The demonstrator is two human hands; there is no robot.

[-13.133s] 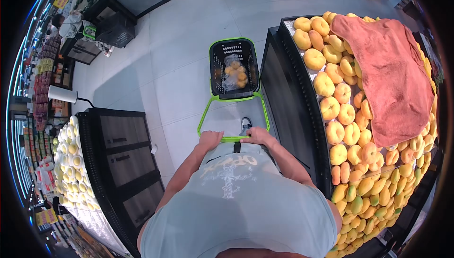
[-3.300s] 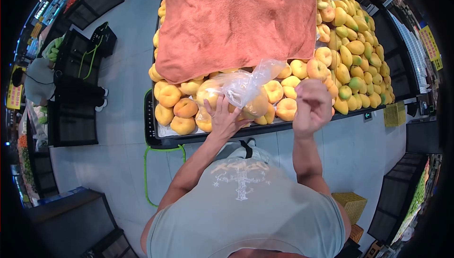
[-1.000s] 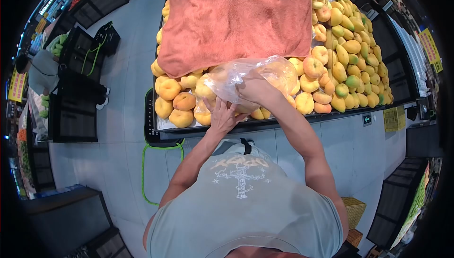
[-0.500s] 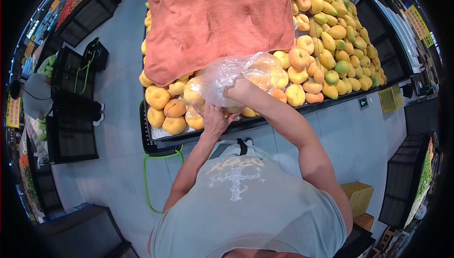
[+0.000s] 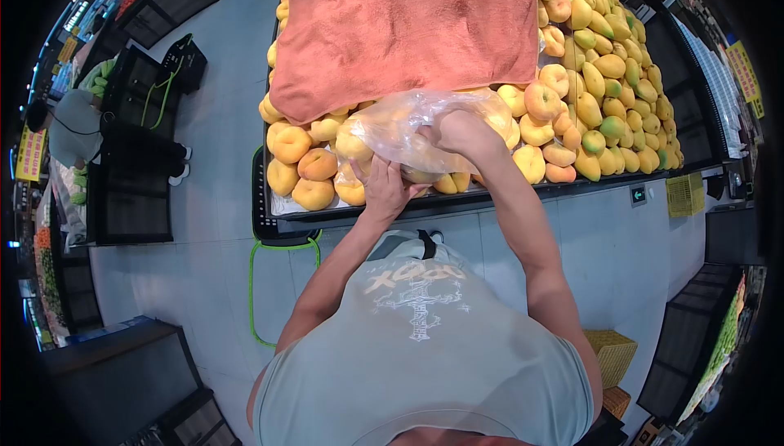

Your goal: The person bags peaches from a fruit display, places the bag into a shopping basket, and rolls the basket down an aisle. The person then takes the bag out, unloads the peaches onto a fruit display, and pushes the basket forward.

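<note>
**One clear plastic bag (image 5: 394,123) atop round yellow peaches (image 5: 291,144)**

One bare left hand (image 5: 386,189), fingers extended, lies against its near side; one bare right hand (image 5: 460,134) reaches over it, grip impossible to tell. Behind, on the black-rimmed desk (image 5: 335,216), lies one salmon-coloured cloth (image 5: 408,33).

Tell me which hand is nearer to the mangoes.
Right. The right hand is at the clear bag, with peaches between it and the mangoes; the left hand is farther left, at the bag's near edge.

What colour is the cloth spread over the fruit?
Salmon red: the cloth shows best in the head view.
</note>
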